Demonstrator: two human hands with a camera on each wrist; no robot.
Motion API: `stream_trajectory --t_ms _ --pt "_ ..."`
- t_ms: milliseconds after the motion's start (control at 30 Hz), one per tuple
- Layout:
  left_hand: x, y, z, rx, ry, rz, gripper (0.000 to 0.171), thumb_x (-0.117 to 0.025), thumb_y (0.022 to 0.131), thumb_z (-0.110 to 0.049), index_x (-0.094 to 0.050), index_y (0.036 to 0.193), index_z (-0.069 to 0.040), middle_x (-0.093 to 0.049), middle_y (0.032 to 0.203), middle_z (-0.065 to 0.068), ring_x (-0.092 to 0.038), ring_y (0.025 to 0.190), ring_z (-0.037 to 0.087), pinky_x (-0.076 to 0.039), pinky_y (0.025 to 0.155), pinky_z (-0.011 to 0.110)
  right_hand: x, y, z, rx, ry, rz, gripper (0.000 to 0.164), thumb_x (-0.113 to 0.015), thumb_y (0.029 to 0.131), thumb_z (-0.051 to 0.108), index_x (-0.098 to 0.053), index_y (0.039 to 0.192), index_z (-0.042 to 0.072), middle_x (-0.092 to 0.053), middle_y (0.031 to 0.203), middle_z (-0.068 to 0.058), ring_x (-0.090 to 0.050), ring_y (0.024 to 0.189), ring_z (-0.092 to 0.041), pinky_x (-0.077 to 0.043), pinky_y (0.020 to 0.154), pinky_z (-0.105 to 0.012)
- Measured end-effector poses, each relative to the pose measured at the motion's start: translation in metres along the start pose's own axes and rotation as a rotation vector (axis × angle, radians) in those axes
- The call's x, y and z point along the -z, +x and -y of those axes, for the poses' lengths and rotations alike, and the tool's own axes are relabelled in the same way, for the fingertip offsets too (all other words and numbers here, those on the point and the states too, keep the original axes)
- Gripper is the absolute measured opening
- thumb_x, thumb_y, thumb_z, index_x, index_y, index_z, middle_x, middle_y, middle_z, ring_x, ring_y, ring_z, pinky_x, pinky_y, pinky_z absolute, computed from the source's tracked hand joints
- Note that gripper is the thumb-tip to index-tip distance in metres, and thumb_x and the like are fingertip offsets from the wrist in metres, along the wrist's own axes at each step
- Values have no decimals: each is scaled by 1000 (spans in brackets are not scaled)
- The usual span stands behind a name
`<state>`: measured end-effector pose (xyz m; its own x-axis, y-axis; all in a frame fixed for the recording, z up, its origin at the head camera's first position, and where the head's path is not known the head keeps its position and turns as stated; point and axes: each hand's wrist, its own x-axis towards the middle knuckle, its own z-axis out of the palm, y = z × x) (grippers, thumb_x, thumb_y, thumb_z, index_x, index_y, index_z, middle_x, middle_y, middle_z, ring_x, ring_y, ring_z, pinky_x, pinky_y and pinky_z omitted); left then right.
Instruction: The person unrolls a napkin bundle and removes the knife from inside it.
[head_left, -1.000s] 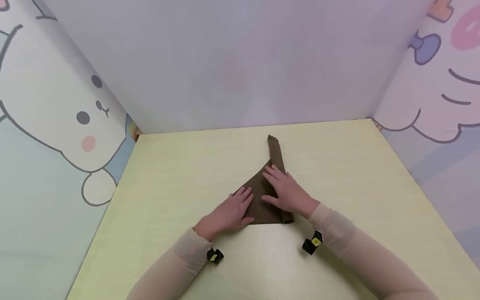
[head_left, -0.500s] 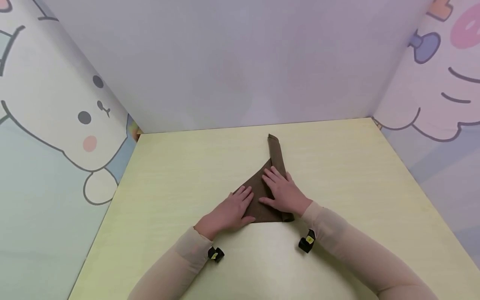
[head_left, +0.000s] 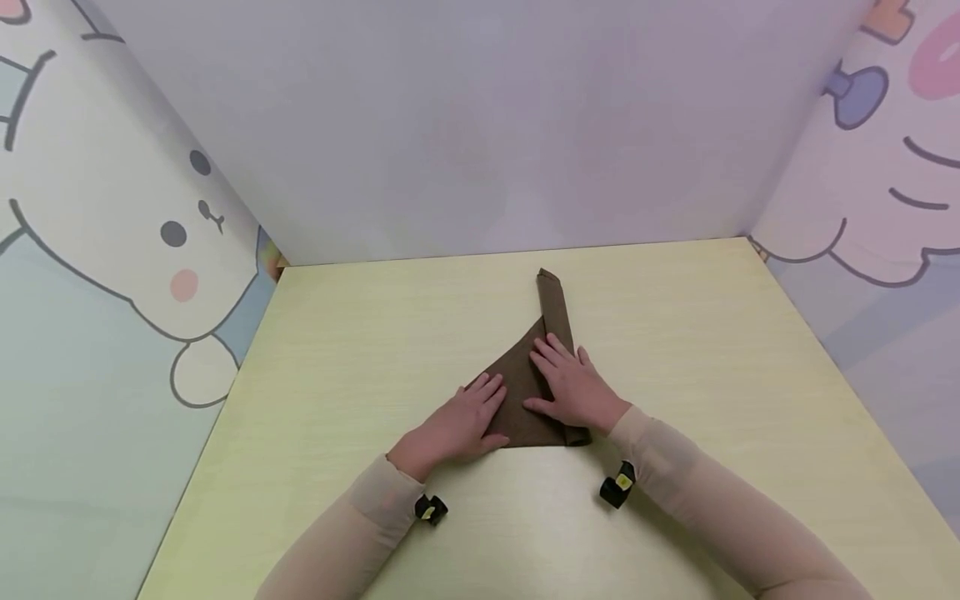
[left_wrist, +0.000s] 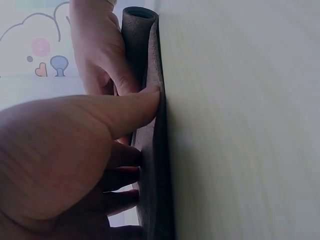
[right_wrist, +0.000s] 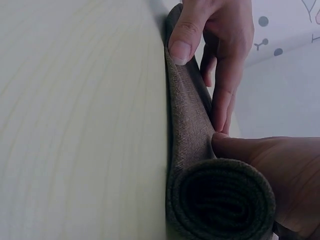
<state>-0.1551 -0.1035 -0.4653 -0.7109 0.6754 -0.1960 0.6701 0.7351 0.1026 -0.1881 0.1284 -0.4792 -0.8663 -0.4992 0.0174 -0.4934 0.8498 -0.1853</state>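
Our left hand (head_left: 453,423) and right hand (head_left: 576,390) rest, fingers outstretched, on a dark brown cloth (head_left: 519,408): flat, roughly triangular, its right side a roll (head_left: 554,307) with a spiral end (right_wrist: 224,204).

Since a second ago, the bare right hand (head_left: 573,392) has slid slightly toward six o'clock on the dark brown, partly rolled woven cloth (head_left: 521,400); its long beige sleeve (head_left: 667,454) and small black wrist camera (head_left: 615,490) have edged toward nine o'clock.
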Motion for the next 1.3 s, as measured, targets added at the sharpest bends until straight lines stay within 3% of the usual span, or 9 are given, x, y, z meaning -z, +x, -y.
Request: stream_trajectory --t_ms 1300 --pt "1 -8 8 -2 -65 -2 76 -55 94 -50 -32 149 -2 -21 157 14 -17 145 31 -30 108 52 4 -10 -7 -40 44 -2 81 -63 88 52 -39 146 2 -23 157 -13 -12 146 -30 -21 106 -65"
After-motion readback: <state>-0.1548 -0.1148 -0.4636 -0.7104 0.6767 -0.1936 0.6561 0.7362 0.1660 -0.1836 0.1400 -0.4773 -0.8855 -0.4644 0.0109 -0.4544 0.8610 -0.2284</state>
